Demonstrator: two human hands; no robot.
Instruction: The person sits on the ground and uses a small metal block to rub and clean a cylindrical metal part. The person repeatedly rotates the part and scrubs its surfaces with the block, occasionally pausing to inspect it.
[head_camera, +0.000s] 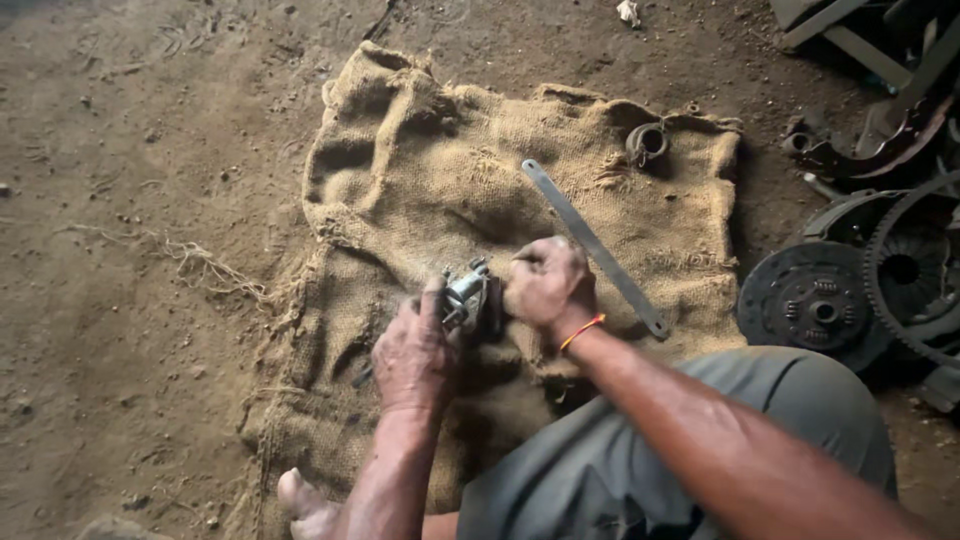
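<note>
A small grimy metal part (468, 298) with a silvery fitting on top sits low over a burlap sack (420, 170) spread on the dirt floor. My left hand (415, 352) grips it from the near left side, thumb up against the fitting. My right hand (548, 283), with an orange thread at the wrist, is closed on the part's right side. A thin dark tool tip (362, 377) pokes out below my left hand; what holds it is hidden.
A long flat metal bar (592, 245) lies diagonally on the sack just right of my right hand. A short metal ring (647, 142) rests near the sack's far edge. Clutch discs and a toothed ring (815, 300) pile at the right. My bare foot (303, 500) is at the bottom.
</note>
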